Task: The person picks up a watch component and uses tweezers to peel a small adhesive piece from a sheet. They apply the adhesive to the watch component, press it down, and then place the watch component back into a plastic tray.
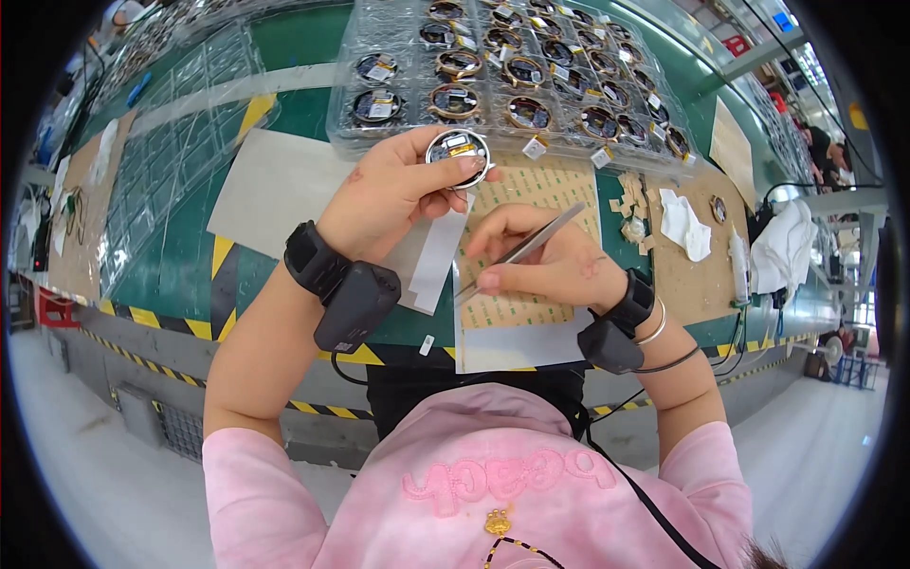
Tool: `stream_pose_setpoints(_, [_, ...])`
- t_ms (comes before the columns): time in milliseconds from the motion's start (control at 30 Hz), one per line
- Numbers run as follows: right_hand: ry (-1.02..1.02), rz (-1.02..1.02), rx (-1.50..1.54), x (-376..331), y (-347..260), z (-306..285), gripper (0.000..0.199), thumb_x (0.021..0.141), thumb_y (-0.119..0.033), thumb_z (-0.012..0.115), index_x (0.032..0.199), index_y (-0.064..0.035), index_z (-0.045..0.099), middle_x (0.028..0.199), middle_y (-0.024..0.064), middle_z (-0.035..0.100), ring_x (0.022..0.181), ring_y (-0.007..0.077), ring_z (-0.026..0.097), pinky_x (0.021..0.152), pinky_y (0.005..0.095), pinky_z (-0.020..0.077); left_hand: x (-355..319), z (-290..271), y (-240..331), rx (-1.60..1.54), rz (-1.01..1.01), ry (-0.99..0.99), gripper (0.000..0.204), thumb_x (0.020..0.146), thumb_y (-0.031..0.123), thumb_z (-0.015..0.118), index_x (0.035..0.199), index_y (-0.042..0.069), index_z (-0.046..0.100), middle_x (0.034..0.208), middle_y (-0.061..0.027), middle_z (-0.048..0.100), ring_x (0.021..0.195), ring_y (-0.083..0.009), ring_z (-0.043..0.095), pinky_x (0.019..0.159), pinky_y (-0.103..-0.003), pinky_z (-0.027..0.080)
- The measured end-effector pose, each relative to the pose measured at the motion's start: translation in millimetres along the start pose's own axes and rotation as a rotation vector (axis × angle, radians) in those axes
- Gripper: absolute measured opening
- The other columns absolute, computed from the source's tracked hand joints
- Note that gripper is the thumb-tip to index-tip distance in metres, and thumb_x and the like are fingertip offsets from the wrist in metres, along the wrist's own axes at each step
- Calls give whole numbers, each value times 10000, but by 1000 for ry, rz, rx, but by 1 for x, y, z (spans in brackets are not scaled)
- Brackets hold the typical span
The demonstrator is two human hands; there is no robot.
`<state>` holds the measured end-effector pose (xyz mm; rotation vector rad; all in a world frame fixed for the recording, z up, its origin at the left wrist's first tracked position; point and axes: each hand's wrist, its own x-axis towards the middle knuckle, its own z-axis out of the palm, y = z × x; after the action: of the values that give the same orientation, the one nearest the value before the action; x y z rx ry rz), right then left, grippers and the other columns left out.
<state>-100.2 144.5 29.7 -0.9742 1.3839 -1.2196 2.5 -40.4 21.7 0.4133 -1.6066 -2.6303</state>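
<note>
Pinched between the thumb and fingers of my left hand is a round silver watch case with its inner electronics showing. My right hand grips a pair of metal tweezers, whose tips point down and left over a yellowish sheet of small adhesive pieces. That sheet lies on white paper. A narrow white strip sits under and between my hands. Whether the tweezer tips hold a piece is too small to tell.
Beyond my hands, a clear plastic tray holds several watch cases in rows. Scraps of tape, a crumpled white wipe and a loose round part are at right. Empty clear trays lie at left. Striped tape marks the green bench's front edge.
</note>
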Motion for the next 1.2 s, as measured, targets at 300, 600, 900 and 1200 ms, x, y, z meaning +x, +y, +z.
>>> stream_pose_setpoints(300, [-11,14,-215,22,6,22,103,807,-88,730,847,-21,662,800,1,654,707,48,555,614,193,429,-40,-31,-14,316,76,130,161,879,84,602,1028,24,583,871,-20,666,617,-28,490,566,-180,417])
stream_pose_setpoints(600, [-8,137,-198,30,7,21,93,817,-95,724,838,-28,664,776,7,655,696,43,558,610,192,431,-42,-33,-26,677,244,159,183,842,19,575,1024,34,577,798,-70,660,647,-112,578,609,-249,463])
stream_pose_setpoints(900, [-21,169,-161,36,5,22,100,815,-80,725,840,-15,654,780,23,660,727,65,585,642,209,453,-40,-35,-27,665,190,142,229,850,-9,565,1075,27,577,836,-2,601,635,-34,521,543,-199,439])
stream_pose_setpoints(1200, [-10,136,52,32,8,19,111,828,-70,707,829,-8,615,795,66,663,743,117,634,647,224,501,-38,-34,-28,668,215,165,184,838,23,583,1021,23,578,826,-59,644,670,-99,586,588,-243,468])
